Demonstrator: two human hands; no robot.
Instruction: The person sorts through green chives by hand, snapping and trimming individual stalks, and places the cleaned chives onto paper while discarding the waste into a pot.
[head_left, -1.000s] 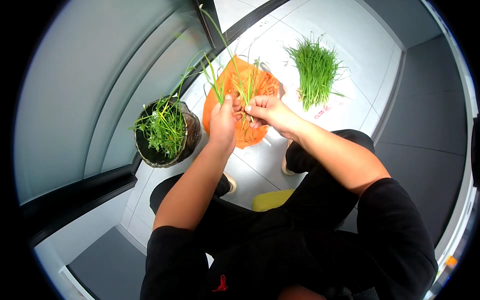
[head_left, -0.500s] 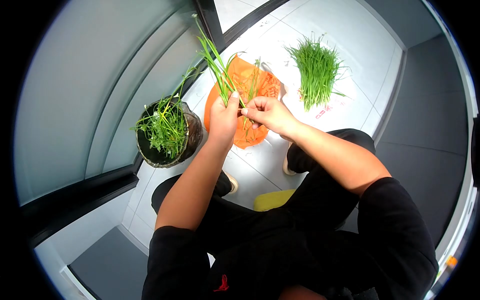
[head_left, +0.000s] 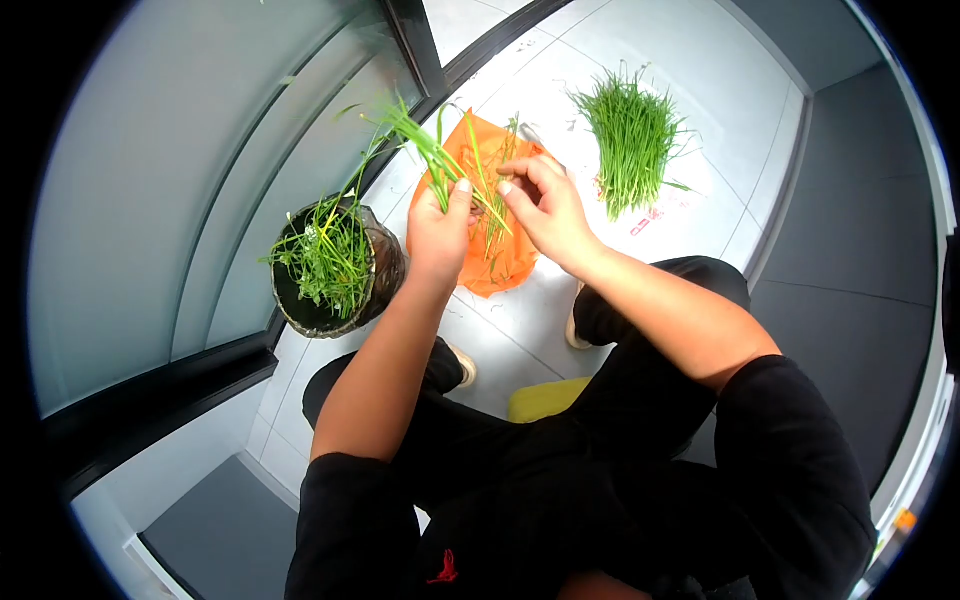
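My left hand (head_left: 440, 228) is closed around the lower part of a small bunch of garlic chives (head_left: 428, 148), whose leaves fan up and to the left. A few pale stalk ends stick out to the right past my thumb. Just right of them is my right hand (head_left: 548, 215), thumb and fingers apart, with nothing visible between them. Beneath both hands an orange plastic bag (head_left: 515, 272) lies spread on the floor, with loose thin stalks on it. A larger pile of chives (head_left: 630, 150) lies to the right on a white bag with red print.
On the left stands a bin (head_left: 388, 262) lined with a dark bag, heaped with green stalks and small white flowers. A frosted glass panel (head_left: 130, 220) rises behind it. A yellow-green seat (head_left: 545, 400) shows between my legs on the tiled floor.
My right hand has come away from the stalks and opened, moving slightly right and up. The bunch in my left hand has tipped, its tops now lower and blurred.
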